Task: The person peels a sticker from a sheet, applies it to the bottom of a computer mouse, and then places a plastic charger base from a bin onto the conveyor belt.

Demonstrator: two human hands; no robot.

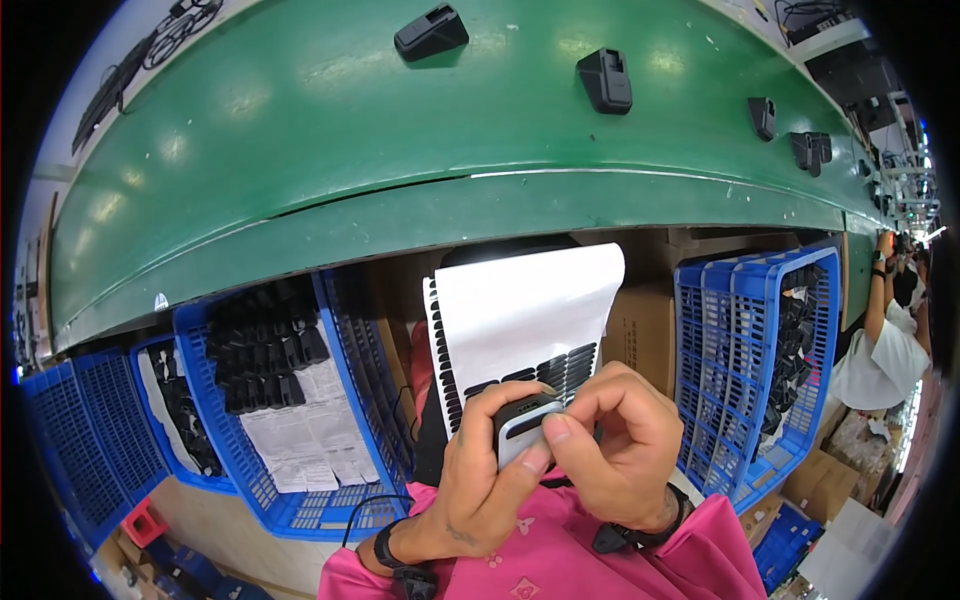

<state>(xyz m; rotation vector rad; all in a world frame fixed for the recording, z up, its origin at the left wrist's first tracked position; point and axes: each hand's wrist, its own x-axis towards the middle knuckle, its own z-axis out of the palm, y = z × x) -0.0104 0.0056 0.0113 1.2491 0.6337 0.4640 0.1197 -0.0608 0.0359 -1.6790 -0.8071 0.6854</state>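
My left hand (485, 475) grips a small rounded device (520, 425) with a light grey face and a dark casing, held over my lap. A black strip (524, 424) lies across the upper part of its face. My right hand (625, 440) is pinched at the device's right edge, its thumb tip touching the face by the strip's end. What the right fingers hold, if anything, is hidden. Just beyond both hands is a white sheet (530, 300) with rows of black oval stickers (570, 370), its top curled over.
A green workbench (330, 130) runs across the far side, with black angular housings (606, 82) spread along it. Blue crates (290, 515) with black parts and papers stand left, another blue crate (740, 380) right. At far right, a person (885, 350) reaches toward the bench.
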